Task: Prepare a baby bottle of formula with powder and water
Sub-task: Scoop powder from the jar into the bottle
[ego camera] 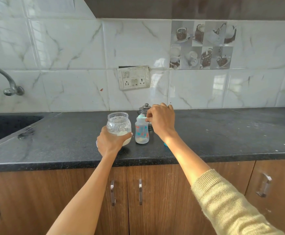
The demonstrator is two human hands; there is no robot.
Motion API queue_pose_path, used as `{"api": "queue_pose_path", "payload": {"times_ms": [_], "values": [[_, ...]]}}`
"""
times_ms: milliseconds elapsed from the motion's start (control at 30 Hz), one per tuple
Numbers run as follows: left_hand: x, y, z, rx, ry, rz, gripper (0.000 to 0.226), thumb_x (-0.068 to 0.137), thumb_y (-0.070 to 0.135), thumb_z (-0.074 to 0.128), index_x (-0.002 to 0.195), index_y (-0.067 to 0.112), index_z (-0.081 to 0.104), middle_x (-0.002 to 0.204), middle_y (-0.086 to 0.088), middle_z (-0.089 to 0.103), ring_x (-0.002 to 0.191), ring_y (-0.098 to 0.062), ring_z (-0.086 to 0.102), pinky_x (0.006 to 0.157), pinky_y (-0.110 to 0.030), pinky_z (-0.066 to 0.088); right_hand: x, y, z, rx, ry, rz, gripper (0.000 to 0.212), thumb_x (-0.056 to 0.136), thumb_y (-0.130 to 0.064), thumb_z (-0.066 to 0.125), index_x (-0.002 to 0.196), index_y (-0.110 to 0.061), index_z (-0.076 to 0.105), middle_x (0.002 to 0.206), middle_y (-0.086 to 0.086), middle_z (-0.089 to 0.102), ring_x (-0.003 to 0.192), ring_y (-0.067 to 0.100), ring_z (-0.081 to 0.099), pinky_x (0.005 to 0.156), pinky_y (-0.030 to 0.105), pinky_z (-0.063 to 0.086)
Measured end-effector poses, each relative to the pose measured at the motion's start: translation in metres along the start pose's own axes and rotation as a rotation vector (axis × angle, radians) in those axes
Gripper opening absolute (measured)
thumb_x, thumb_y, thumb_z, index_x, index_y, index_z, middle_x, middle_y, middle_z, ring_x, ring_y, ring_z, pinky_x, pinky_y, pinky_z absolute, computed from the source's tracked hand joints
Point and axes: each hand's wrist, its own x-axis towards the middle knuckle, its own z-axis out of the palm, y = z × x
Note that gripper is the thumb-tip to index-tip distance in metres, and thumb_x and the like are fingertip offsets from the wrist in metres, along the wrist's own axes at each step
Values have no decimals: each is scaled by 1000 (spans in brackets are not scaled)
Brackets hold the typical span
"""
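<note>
Right sleeve [226,206] pale yellow ribbed knit; left forearm [80,195] bare.

A dark speckled stone tabletop [223,133] carries a clear jar [119,126] with white powder at its bottom, a patterned baby bottle [142,133] upright just beside it, a steel lidded pot [144,110] behind, and a small blue piece [165,144] partly hidden
</note>
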Motion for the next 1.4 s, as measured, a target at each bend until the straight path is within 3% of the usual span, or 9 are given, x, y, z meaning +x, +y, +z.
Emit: {"api": "queue_pose_path", "payload": {"times_ms": [567, 1100, 1400], "values": [[-1, -1, 1, -18, -2, -8, 89, 49, 55, 83, 121, 13, 52, 116, -7, 63, 109, -27, 57, 91, -42, 49, -8, 3, 5, 88, 92, 18, 14, 84, -30, 68, 82, -18, 74, 84, -2, 70, 82, 18, 59, 72, 27, 29], [2, 0, -2, -29, 6, -18, 88, 50, 53, 84, 121, 13, 53, 116, -7, 63, 107, -27, 59, 84, -39, 49, -15, 2, 10, 109, 101, 19, 19, 86, -33, 66, 85, -17, 76, 88, -2, 71, 82, 16, 60, 75, 24, 35], [5, 2, -4, -7, 9, -6, 85, 49, 55, 83, 117, 13, 54, 112, -6, 64, 104, -27, 60, 80, -39, 50, -17, 2, 13, 131, 92, 24, 19, 84, -33, 68, 83, -16, 76, 82, -2, 69, 79, 16, 58, 67, 23, 31]]}}
